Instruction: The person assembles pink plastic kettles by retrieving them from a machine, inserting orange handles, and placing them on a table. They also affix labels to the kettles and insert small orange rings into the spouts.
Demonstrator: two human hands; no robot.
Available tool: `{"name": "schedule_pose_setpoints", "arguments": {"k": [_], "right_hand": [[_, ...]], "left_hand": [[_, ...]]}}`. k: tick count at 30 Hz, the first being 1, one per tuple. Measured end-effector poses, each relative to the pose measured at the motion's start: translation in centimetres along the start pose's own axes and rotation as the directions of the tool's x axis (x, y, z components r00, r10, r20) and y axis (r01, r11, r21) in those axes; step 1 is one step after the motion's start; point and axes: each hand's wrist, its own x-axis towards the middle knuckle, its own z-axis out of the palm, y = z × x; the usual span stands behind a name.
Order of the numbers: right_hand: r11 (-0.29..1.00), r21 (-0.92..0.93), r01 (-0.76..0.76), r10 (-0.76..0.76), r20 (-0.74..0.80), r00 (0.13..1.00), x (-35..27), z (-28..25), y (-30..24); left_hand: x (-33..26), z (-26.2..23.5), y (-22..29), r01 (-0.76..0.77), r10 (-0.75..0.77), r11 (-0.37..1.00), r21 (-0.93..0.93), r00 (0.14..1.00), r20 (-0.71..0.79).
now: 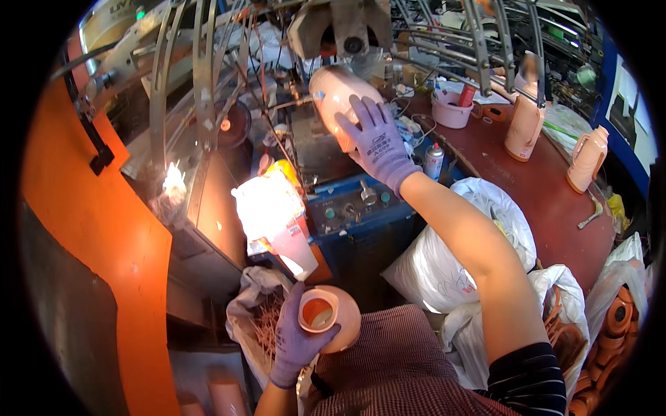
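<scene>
A purple knit glove covers my left hand (295, 340), which is closed around the neck of a pale pink bottle shell (350, 320) low in front of my apron. The shell's wide mouth faces up and shows an orange inside. Farther off, my right hand (380, 142), in a matching glove, grips the side of a second pink bottle shell (331, 90) with its fingers spread over the curve. That shell lies tilted beneath a metal machine head (347, 35). My right palm and thumb are partly out of sight.
Below the machine runs a blue control panel (354, 206), with a spray can (433, 163) beside it. Pink jugs (525, 126) and a tub (452, 111) stand on the red table (534, 197). White sacks (444, 260) crowd the right; an orange panel (104, 229) borders the left.
</scene>
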Motion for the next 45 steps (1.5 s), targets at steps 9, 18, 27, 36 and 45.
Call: {"name": "schedule_pose_setpoints", "arguments": {"k": [9, 18, 27, 36, 45], "right_hand": [[0.903, 0.398, -0.165, -0.128, 0.614, 0.779, -14.2, 5.6, -10.4], [0.978, 0.095, -0.186, 0.0, 0.89, 0.456, -16.1, 11.7, -14.5], [0.937, 0.182, -0.299, -0.052, 0.917, 0.395, -15.2, 11.8, -13.0], [0.96, 0.183, 0.213, -0.226, 0.049, 0.973, -0.9, -1.5, -4.2], [0.982, -0.155, 0.109, -0.079, 0.189, 0.979, 0.3, 2.4, 1.6]], "left_hand": [[-1.0, -0.1, -1.0, -0.012, 0.011, 0.999, -0.033, 0.999, -0.051], [-1.9, -0.8, -2.0, -0.035, 0.033, 0.999, -0.025, 0.996, -0.077], [-0.1, 0.5, -1.4, -0.023, 0.015, 0.996, -0.091, 0.996, -0.087], [-2.0, -4.2, 0.0, -0.085, 0.088, 0.971, 0.223, 0.996, -0.003], [-2.3, -3.8, 1.4, 0.017, -0.017, 1.0, 0.004, 1.0, -0.027]]}}
